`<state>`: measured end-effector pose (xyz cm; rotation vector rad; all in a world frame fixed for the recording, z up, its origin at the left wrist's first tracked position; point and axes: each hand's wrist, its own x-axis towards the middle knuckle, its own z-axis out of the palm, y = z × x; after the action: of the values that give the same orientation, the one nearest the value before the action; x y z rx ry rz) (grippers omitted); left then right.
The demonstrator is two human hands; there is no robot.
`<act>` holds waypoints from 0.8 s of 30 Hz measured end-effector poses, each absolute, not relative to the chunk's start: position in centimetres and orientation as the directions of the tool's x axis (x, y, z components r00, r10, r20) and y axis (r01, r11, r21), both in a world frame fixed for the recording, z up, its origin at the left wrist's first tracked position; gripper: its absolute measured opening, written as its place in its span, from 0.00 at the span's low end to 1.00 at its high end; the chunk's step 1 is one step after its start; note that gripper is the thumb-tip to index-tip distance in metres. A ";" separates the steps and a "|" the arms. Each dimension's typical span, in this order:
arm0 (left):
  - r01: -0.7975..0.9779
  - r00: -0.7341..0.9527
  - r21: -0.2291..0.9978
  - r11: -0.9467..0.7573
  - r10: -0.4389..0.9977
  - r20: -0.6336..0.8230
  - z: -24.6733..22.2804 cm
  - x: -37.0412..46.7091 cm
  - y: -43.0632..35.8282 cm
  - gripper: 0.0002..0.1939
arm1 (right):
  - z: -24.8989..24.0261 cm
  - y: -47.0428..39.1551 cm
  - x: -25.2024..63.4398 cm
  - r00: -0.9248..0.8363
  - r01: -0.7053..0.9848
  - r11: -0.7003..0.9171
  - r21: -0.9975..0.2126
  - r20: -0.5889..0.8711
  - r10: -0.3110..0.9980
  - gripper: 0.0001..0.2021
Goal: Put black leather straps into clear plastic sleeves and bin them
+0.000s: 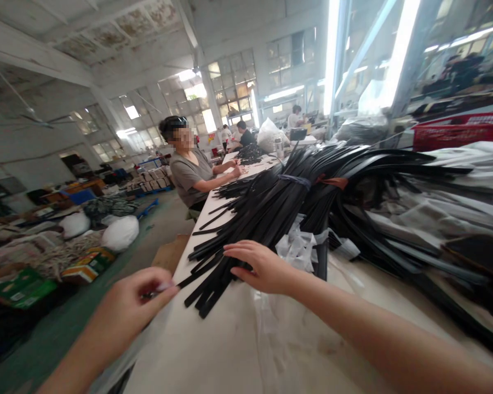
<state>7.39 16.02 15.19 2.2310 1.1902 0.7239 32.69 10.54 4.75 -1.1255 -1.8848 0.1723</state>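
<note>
Long flat black strips [254, 208] lie in a thick bundle along the pale tabletop [230, 350], their loose ends fanned toward me. Just off the table's left edge, my left hand [143, 298] pinches the end of one black strip between thumb and fingers. My right hand [263, 268] rests over the near ends of the bundle, its fingers stretched forward and the thumb apart. A dark blue tie [294, 180] and a reddish-brown tie [332, 181] wrap the strips farther back. Crumpled clear plastic [298, 249] sits beside my right wrist.
A co-worker [191, 169] stands at the table's left side, both hands over small pieces on it. Behind lies a heap of black pieces [250, 155]. White plastic-wrapped material [423, 219] and a red crate [462, 130] are on the right. White sacks [121, 232] lie on the left floor.
</note>
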 end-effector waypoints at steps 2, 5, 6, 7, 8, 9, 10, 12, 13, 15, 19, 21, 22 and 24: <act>0.485 0.642 0.731 -0.479 0.763 0.074 13.0 12.6 17.4 0.14 | 4.5 10.7 31.7 -0.162 0.282 0.552 -0.785 0.528 0.834 0.29; 0.313 0.706 0.894 -0.321 0.708 0.007 10.6 19.0 18.9 0.14 | 4.0 11.4 32.2 -0.072 -0.121 0.276 -0.954 0.286 0.956 0.34; 0.270 0.710 0.918 -0.291 0.704 0.014 10.1 20.1 19.2 0.14 | 4.0 11.7 32.7 -0.035 -0.172 0.205 -0.964 0.214 0.976 0.33; 0.239 0.711 0.931 -0.274 0.703 0.024 9.9 20.8 19.5 0.15 | 4.1 11.9 33.2 -0.004 -0.190 0.154 -0.970 0.158 0.988 0.32; 0.214 0.712 0.941 -0.262 0.701 0.033 9.6 21.1 19.6 0.16 | 4.3 12.0 33.7 0.016 -0.187 0.122 -0.975 0.121 0.992 0.31; 0.191 0.713 0.951 -0.243 0.700 0.036 9.5 21.0 19.8 0.17 | 4.4 12.0 34.0 0.030 -0.174 0.109 -0.979 0.105 0.994 0.30; 0.168 0.712 0.962 -0.216 0.702 0.033 9.2 20.8 19.9 0.17 | 4.6 12.1 34.3 0.041 -0.158 0.105 -0.982 0.100 0.994 0.29; 0.109 0.696 0.983 -0.149 0.718 0.032 8.6 20.3 19.9 0.19 | 4.6 12.1 34.3 0.084 -0.108 0.119 -0.987 0.110 0.990 0.26; 0.076 0.684 0.990 -0.120 0.729 0.036 8.2 20.1 19.9 0.20 | 4.5 12.1 34.1 0.107 -0.076 0.132 -0.988 0.124 0.987 0.24; 0.019 0.666 0.997 -0.078 0.745 0.045 7.4 19.8 19.9 0.21 | 4.2 12.2 33.7 0.135 -0.008 0.148 -0.989 0.146 0.980 0.20; -0.068 0.743 0.997 -0.041 0.664 0.078 6.6 19.6 19.8 0.18 | 4.0 12.2 33.1 0.172 0.036 0.129 -0.991 0.133 0.976 0.17; -0.091 0.765 0.995 -0.047 0.636 0.100 6.7 19.4 19.8 0.17 | 4.0 12.3 33.0 0.175 0.028 0.121 -0.992 0.124 0.977 0.17; -0.092 0.767 0.994 -0.054 0.633 0.105 6.8 19.2 19.9 0.17 | 3.9 12.3 32.9 0.169 0.029 0.117 -0.993 0.120 0.978 0.18; -0.080 0.769 0.995 -0.067 0.631 0.104 7.0 19.0 20.0 0.13 | 3.8 12.3 32.7 0.164 0.048 0.097 -0.994 0.104 0.981 0.17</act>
<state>19.01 19.97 7.03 1.5383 0.4614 0.6180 32.70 12.28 3.75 -1.2377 -1.1594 0.9940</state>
